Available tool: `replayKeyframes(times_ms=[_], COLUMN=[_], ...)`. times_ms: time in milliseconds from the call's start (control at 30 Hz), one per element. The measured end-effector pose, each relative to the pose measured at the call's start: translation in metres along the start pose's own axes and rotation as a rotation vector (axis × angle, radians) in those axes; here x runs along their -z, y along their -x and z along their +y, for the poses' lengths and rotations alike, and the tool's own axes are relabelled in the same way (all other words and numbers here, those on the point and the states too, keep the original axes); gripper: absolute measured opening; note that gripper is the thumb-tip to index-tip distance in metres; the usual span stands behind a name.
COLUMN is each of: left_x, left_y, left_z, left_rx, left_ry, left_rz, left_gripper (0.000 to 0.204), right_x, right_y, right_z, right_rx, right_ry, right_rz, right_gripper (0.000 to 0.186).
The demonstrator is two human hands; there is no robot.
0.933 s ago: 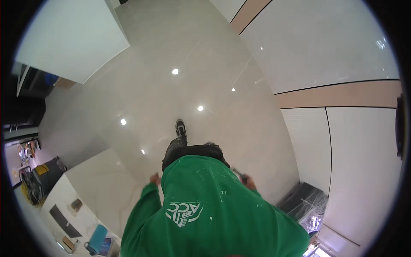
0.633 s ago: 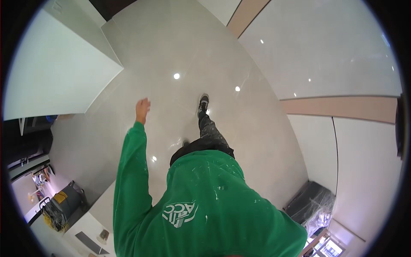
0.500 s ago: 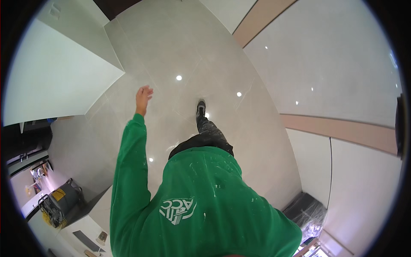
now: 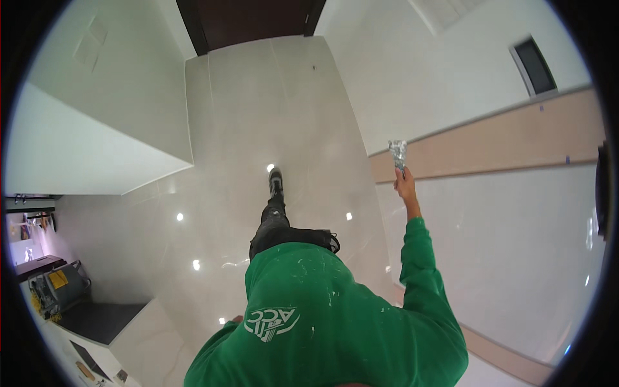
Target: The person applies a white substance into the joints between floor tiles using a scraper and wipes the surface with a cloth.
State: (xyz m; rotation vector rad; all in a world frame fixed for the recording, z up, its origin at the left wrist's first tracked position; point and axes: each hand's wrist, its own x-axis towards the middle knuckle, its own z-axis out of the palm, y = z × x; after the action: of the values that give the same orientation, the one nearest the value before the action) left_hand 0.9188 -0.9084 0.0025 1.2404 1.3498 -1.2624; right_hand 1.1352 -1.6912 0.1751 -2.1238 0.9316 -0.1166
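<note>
My right hand (image 4: 405, 185) reaches forward at the right, its fingers closed round the handle of a putty knife (image 4: 398, 152). The knife's wide metal blade points ahead and is smeared with pale stuff. Behind it is a pinkish-beige band (image 4: 445, 153) on the white right-hand wall; whether the blade touches it I cannot tell. Only a sliver of my left hand (image 4: 238, 318) shows beside my body at the hip; its fingers are hidden behind my green sleeve.
A glossy tiled floor (image 4: 258, 97) runs ahead to a dark brown door (image 4: 255, 19). At the left a white wall corner (image 4: 174, 158) juts out. A dark recessed box (image 4: 535, 66) sits in the right wall. Low at the left stands a grey machine with a yellow label (image 4: 64, 287).
I have stepped forward, and the door has come into view. My left hand has swung back to my side. My right hand has come into view with the putty knife.
</note>
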Motion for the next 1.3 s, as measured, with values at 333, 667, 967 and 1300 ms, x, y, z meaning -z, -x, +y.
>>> replayKeyframes(times_ms=[333,667,967,1300], left_x=[-0.280,-0.474,-0.572,-0.616], left_y=[0.097,0.274,0.044,-0.283], left_z=[0.594,0.855,0.963,1.200], left_rx=[-0.667,-1.318,-1.040,-0.898], left_ry=[0.119,0.211,0.335,-0.343], left_rz=[-0.016,0.074,0.148,0.572], left_gripper=[0.046,0.038,0.031,0.041], right_x=[-0.071,-0.164,-0.280,-0.637], right_y=[-0.202,-0.644,-0.958,-1.227], right_z=[-0.097,-0.247,-0.395,-0.297], right_rx=[-0.429,-0.144,0.100,0.117], right_ry=[-0.211,-0.134,0.224,0.481], right_rz=[-0.396,-0.637,-0.707,-0.688], right_gripper=[0.029,0.027,0.018,0.029])
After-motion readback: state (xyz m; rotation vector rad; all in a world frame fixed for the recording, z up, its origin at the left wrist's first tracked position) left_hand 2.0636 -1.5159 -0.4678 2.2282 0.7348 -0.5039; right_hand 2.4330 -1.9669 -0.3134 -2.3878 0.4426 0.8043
